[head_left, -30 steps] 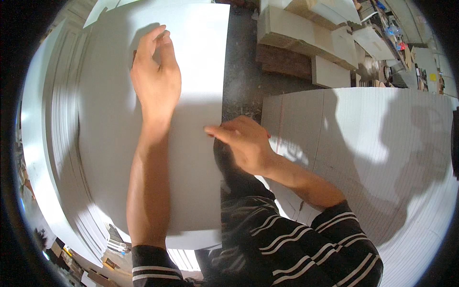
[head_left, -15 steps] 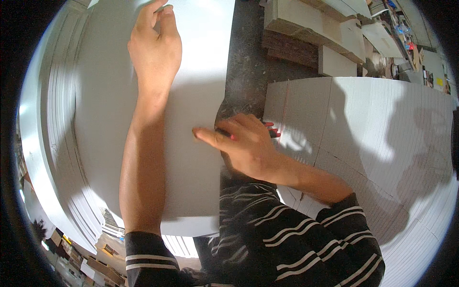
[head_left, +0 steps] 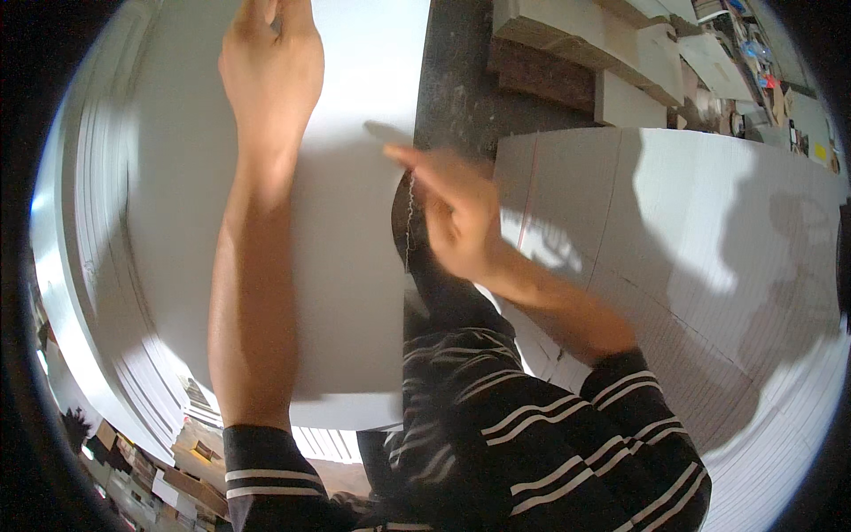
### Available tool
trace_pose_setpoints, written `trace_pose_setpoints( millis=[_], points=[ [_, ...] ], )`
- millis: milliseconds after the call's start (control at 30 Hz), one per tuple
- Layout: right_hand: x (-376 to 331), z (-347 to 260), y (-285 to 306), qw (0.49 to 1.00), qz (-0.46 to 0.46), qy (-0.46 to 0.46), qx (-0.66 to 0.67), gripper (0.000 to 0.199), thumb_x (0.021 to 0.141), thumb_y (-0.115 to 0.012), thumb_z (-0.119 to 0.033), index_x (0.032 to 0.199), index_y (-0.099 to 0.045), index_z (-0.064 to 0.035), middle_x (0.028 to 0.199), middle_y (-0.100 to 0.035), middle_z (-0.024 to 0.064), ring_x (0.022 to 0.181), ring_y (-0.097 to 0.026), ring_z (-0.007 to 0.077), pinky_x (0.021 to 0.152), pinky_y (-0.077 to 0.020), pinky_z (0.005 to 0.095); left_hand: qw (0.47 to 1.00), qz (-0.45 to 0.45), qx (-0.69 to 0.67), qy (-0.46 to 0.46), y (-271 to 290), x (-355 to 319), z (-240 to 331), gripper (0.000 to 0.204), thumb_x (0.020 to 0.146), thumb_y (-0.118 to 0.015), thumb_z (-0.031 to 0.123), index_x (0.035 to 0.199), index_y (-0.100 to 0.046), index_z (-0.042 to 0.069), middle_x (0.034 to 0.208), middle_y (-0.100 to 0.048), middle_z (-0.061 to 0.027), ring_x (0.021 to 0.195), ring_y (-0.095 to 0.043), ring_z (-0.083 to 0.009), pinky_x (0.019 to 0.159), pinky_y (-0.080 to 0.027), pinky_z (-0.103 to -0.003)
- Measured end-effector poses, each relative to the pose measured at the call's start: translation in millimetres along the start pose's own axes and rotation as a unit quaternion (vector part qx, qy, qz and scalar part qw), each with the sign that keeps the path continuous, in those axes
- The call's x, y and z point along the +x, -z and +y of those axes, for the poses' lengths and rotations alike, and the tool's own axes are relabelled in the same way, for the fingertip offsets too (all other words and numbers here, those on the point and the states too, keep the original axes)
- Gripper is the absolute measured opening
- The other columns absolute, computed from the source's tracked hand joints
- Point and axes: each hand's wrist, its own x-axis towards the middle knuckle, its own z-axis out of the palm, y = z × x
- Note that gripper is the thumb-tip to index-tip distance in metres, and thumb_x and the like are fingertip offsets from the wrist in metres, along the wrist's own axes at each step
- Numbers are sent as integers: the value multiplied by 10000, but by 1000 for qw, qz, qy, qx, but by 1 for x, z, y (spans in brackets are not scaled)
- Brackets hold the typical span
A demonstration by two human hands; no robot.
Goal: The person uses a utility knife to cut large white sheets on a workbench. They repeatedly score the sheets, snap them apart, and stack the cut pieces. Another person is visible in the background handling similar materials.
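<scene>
A large white board [head_left: 350,284] lies flat before me, its right edge running away from my body. My left hand [head_left: 273,66] lies over its far part, with the fingertips cut off by the top of the picture. A gap shows between its thumb and fingers, and nothing is seen in it. At the right edge is my right hand [head_left: 456,208], blurred, its index finger stretched over the board and the other fingers curled. The small red-and-black hand tool it held is hidden behind the hand now. A thin ragged shaving [head_left: 409,208] hangs along the board's edge below the fingers.
Stacked white boards [head_left: 106,222] line the left side. To the right stands a wide stack of white panels [head_left: 656,239] with my shadow on it. Beyond are pale board pieces [head_left: 585,44] on dark floor [head_left: 456,80], with cluttered shelving [head_left: 753,53] at the far right.
My right hand has moved away from my body along the board's edge, and the red parts of its tool no longer show. My left hand has shifted slightly up and left. The ragged shaving now shows.
</scene>
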Motion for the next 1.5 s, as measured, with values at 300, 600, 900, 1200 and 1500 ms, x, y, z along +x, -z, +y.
trace_pose_setpoints(
  millis=[300, 600, 900, 1200, 1500],
  points=[
    [-2, -32, 50, 971, -238, 6, 20, 531, 861, -619, 63, 1333, -707, -165, 975, -733, 109, 863, -682, 287, 792, -532, 420, 998, 27, 52, -7, -11, 14, 15, 308, 1059, -499, 154, 1233, -652, -49, 1101, -753, -226, 1052, -736, -306, 915, -560, -385],
    [-25, -62, 37, 965, -198, 31, -169, 532, 857, -628, -23, 1346, -693, -221, 953, -702, 93, 862, -653, 312, 772, -541, 414, 997, 13, -17, -77, -24, 29, -40, 252, 1034, -517, 124, 1193, -664, -4, 1074, -740, -206, 1008, -722, -296, 898, -548, -385],
    [-180, -171, 4, 941, -273, -65, -191, 524, 956, -640, -163, 1467, -569, -261, 1100, -697, 78, 969, -656, 235, 811, -513, 453, 992, 5, 43, -116, -42, 41, -38, 287, 996, -560, 197, 1218, -661, 46, 1162, -717, -222, 1120, -671, -385, 987, -514, -418],
    [-193, -153, 54, 923, -284, -181, -185, 542, 944, -565, 3, 1432, -598, -229, 1245, -715, 104, 1054, -692, 288, 883, -552, 472, 973, -155, 149, -88, -3, -4, 7, 414, 1015, -565, 246, 1388, -587, 67, 1402, -592, -262, 1286, -571, -439, 1097, -452, -491],
    [-39, -33, 38, 996, -56, -30, -60, 398, 1000, -596, -32, 1376, -676, -135, 1016, -779, 106, 536, -514, 76, 494, -422, 248, 890, -163, 407, -124, 42, -66, 23, 563, 1077, -427, 375, 1585, -394, 134, 1611, -386, -246, 1485, -360, -452, 1224, -262, -596]
  ],
)
